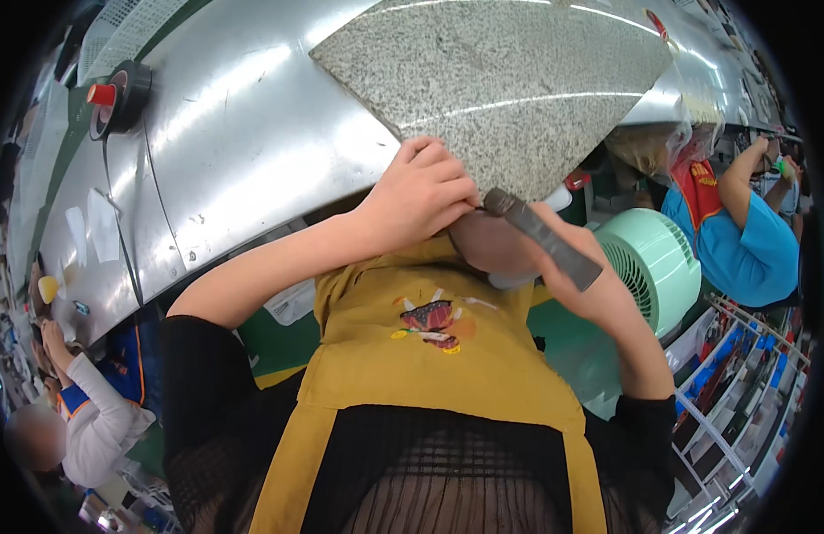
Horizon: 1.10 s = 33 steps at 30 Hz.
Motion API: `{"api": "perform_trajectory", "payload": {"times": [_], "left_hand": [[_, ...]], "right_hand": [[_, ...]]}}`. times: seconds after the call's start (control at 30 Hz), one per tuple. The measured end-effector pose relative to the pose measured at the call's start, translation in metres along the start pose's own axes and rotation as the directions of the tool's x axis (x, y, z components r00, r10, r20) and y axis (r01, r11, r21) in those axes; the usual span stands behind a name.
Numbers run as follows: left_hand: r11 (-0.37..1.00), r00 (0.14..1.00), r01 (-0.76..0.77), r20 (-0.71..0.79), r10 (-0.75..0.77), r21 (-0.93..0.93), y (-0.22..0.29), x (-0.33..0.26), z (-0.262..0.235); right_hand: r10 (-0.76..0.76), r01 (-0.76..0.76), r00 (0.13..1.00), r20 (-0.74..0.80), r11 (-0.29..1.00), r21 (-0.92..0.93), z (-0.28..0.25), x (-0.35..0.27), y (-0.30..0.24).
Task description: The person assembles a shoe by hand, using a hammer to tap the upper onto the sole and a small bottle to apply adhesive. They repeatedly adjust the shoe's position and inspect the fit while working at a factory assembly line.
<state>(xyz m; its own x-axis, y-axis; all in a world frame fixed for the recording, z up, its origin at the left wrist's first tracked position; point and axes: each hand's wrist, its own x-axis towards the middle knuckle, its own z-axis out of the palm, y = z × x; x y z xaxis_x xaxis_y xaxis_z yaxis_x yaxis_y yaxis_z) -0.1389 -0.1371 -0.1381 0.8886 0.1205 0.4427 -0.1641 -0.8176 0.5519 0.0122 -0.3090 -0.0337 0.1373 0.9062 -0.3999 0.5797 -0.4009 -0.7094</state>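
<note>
My left hand [419,191] is closed, its fingers curled together at the near edge of the grey speckled slab [519,89]. What its fingertips pinch, if anything, is too small to make out. Just to the right, my right hand [572,258] grips a dark grey bar-shaped piece [550,238]. This piece slants from near the left fingertips down to the right, with a thicker block at its upper end. Both hands are close together in front of my mustard apron [430,374]. A blurred patch between them hides detail.
A shiny metal table [243,125] extends left, carrying a black round holder with a red knob [118,98]. A mint-green fan [648,267] stands close to my right forearm. Co-workers sit at both sides, one in a blue shirt [741,249]. A wire rack [741,392] stands lower right.
</note>
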Motion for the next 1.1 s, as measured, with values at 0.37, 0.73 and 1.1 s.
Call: {"api": "perform_trajectory", "payload": {"times": [0.37, 0.73, 1.1], "left_hand": [[0.982, 0.992, -0.105, -0.057, 0.115, 0.16, 0.005, -0.005, 0.005], [0.999, 0.997, 0.033, 0.065, -0.035, 0.033, 0.025, 0.023, 0.014], [0.976, 0.983, -0.174, 0.078, 0.165, 0.129, 0.011, 0.02, 0.016]], "right_hand": [[-0.105, 0.102, 0.993, -0.046, 0.993, -0.065, 0.008, 0.001, 0.005], [0.19, -0.128, 0.963, -0.19, 0.945, 0.3, -0.012, -0.028, 0.015], [-0.059, 0.103, 0.971, -0.231, 0.977, 0.185, -0.005, -0.03, 0.026]]}}
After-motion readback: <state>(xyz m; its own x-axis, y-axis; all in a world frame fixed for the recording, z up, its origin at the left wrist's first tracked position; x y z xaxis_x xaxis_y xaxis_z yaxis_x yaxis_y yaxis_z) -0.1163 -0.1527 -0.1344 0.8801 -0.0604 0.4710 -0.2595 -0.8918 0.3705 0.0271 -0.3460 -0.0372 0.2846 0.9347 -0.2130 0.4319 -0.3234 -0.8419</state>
